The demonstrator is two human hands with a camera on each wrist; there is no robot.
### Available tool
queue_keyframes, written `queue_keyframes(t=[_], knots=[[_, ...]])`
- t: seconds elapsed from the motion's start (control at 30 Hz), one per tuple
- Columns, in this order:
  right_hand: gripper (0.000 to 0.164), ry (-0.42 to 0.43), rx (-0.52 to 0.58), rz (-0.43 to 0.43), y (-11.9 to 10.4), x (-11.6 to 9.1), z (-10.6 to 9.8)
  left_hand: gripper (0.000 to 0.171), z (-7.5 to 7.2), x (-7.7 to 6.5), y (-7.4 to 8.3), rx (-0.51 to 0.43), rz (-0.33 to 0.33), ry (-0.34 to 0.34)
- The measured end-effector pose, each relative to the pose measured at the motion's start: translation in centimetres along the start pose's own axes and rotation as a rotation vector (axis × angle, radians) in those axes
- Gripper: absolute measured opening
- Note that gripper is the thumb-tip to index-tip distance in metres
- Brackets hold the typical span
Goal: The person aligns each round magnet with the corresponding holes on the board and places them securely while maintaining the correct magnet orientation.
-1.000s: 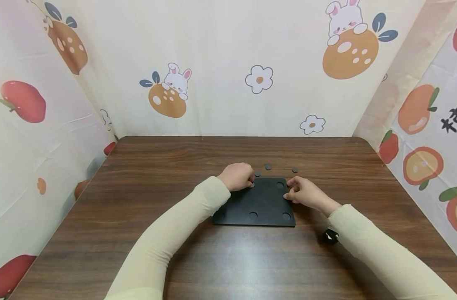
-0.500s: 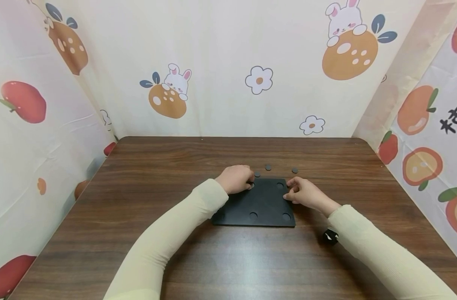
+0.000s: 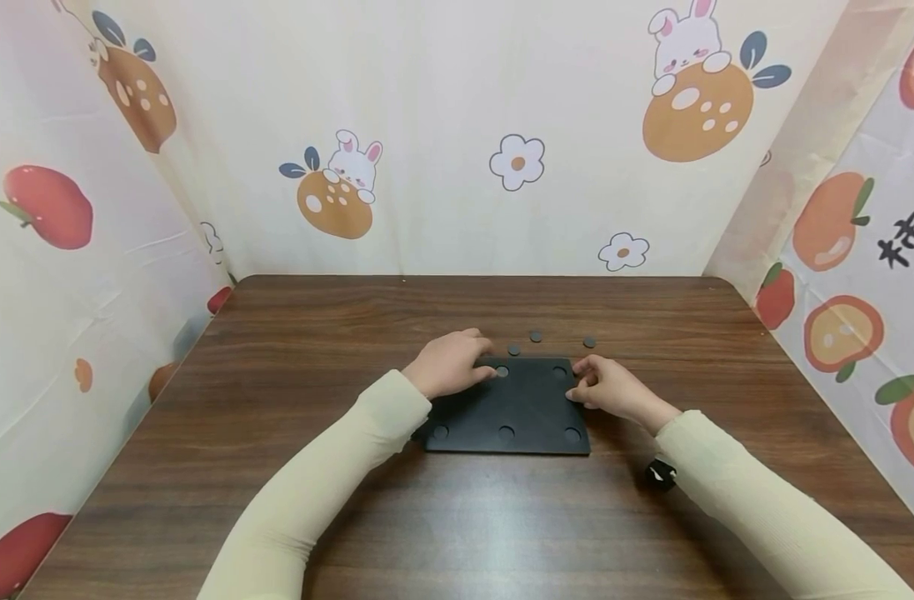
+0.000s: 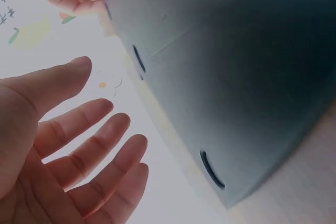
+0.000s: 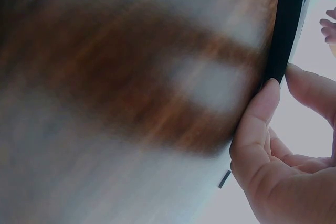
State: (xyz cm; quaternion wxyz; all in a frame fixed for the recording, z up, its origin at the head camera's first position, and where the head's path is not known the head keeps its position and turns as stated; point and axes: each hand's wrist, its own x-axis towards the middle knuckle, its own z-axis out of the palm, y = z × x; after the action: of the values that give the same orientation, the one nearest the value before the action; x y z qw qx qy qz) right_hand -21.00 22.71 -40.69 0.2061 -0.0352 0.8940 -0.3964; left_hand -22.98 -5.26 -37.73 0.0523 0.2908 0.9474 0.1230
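A thin black board [image 3: 512, 404] with round recesses lies on the table. In its far middle recess sits a small dark disc [image 3: 502, 372]. My left hand [image 3: 451, 364] hovers over the board's far left part, fingers spread and holding nothing; the left wrist view shows the loose fingers [image 4: 100, 156] apart from the board. At the right edge my right hand [image 3: 610, 385] grips the board between thumb and index finger, and the pinch on the black edge [image 5: 287, 30] shows in the right wrist view. The board's far left corner is hidden behind my left hand.
Beyond the board lie three loose dark discs: one close to its far edge [image 3: 513, 350], another slightly farther back [image 3: 535, 337], and a disc off to the right [image 3: 589, 342]. A brown wooden table [image 3: 337, 317] runs back to a printed curtain [image 3: 442, 167].
My left hand has let go of the disc in the far middle recess, drawn back to the left and spread its fingers. My right hand has stayed at the board's edge.
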Motion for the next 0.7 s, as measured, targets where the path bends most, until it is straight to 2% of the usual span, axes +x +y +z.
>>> queue_keyframes(t=[0.4, 0.7], knots=[[0.051, 0.003, 0.003, 0.002, 0.0, 0.1, 0.1, 0.044, -0.4, -2.5, -2.0, -0.121, -0.118, 0.083], [0.051, 0.004, 0.0, 0.001, 0.0, 0.1, 0.0, 0.052, -0.3, -3.8, -3.5, -0.181, -0.204, 0.071]])
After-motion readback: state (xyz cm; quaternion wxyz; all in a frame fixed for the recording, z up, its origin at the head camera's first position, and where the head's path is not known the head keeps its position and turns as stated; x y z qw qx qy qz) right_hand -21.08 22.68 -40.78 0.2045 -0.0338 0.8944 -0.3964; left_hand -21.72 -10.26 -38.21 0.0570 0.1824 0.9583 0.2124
